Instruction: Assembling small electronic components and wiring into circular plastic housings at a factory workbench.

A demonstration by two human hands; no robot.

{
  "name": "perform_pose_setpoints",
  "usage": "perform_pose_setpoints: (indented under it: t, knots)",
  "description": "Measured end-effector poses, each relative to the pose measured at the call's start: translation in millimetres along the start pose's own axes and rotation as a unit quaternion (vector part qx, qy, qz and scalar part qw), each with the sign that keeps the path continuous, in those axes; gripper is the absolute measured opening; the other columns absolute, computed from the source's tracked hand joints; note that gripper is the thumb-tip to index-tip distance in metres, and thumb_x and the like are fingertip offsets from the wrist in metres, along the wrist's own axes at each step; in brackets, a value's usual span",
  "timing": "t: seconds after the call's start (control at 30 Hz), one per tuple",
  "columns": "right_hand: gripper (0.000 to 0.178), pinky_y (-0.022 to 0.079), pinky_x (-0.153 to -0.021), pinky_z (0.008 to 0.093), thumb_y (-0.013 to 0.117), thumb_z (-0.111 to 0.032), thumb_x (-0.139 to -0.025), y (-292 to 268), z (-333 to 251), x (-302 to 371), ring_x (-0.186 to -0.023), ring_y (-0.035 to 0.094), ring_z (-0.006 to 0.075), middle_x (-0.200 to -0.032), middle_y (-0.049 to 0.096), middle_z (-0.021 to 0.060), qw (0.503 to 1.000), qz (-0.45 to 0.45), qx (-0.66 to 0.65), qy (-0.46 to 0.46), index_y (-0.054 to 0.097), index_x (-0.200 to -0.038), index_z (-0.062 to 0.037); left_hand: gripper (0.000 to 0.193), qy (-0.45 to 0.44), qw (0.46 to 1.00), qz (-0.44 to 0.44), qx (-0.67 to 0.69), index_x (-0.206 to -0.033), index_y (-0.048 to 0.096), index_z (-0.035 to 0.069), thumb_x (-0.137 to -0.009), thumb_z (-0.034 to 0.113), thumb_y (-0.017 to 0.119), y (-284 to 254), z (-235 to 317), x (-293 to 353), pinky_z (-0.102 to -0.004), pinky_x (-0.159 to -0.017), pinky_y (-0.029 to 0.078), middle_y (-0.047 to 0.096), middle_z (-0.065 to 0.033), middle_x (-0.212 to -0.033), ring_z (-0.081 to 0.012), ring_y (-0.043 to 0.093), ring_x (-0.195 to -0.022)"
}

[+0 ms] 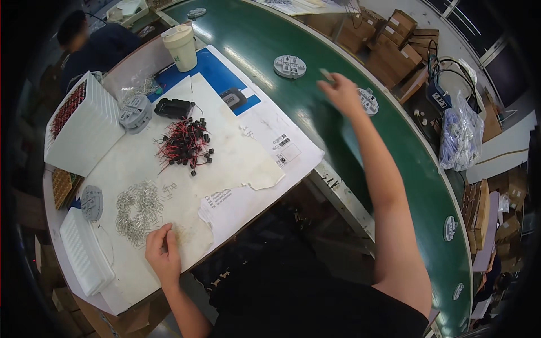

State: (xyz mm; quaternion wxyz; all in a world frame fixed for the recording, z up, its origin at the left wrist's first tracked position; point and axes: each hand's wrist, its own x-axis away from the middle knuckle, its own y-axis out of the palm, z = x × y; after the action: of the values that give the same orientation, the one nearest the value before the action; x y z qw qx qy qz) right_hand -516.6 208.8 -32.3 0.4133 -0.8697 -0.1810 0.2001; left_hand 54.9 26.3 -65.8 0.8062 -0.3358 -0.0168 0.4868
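Observation:
My right hand [342, 94] reaches over the green conveyor belt [332, 138], between two round grey plastic housings, one farther left [289, 66] and one just right of it [368, 102]. Its fingers are drawn together, with a small pale bit at their tips, too blurred to name. Down on the table my left hand [163, 253] rests with curled fingers, thumb near forefinger, beside a heap of small silvery metal pieces [138, 211]. Whatever it may pinch is hidden. Farther back lies a pile of small black cylinders with red wires [185, 143].
White trays stand at the table's left, one tilted [84, 127], another lower down [84, 250]. Near them are grey housings [135, 114]. A lidded cream cup [180, 48] stands at the back. More housings [450, 228] lie along the belt. Cardboard boxes [394, 56] line the far side. A person [98, 42] sits at upper left.

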Motion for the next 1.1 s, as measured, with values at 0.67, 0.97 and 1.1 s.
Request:
perform_pose_setpoints:
  t: [0.67,0.97,1.1]
  knots:
    - [0.017,0.054,-0.071,0.0365,0.085,-0.013,-0.084,54.5,-131.2,36.1,-0.083,0.067,0.0177,-0.099,0.069,0.0067,0.929,-0.128,-0.095,-0.334,0.075,-0.097,-0.0065,0.036,0.064,0.995,0.069,0.013,-0.114,0.077,0.005,-0.08,0.011,0.087,-12.8,-1.7,6.7,-0.0369,-0.088,0.054,0.07,-0.0128,-0.108,-0.0303,0.066,-0.1]
    - [0.019,0.054,-0.071,0.0333,0.085,-0.009,-0.082,100.9,-262.2,175.6,-0.083,0.069,0.0213,-0.102,0.066,0.0079,0.782,-0.46,-0.131,-0.4,0.076,-0.097,-0.003,0.075,0.105,0.991,-0.086,-0.001,-0.133,0.07,0.01,-0.065,0.023,0.096,-16.3,5.3,-5.5,-0.0424,-0.102,0.052,0.063,-0.0142,-0.129,-0.0336,0.061,-0.119]
    - [0.019,0.054,-0.073,0.0334,0.083,-0.011,-0.084,141.4,-290.3,163.1,-0.083,0.07,0.0248,-0.096,0.068,0.0102,0.849,-0.367,-0.093,-0.368,0.075,-0.099,-0.0027,0.08,0.089,0.993,-0.071,0.022,-0.136,0.068,0.011,-0.062,0.021,0.097,-12.7,4.9,-0.2,-0.0426,-0.101,0.053,0.063,-0.013,-0.129,-0.0337,0.062,-0.119]
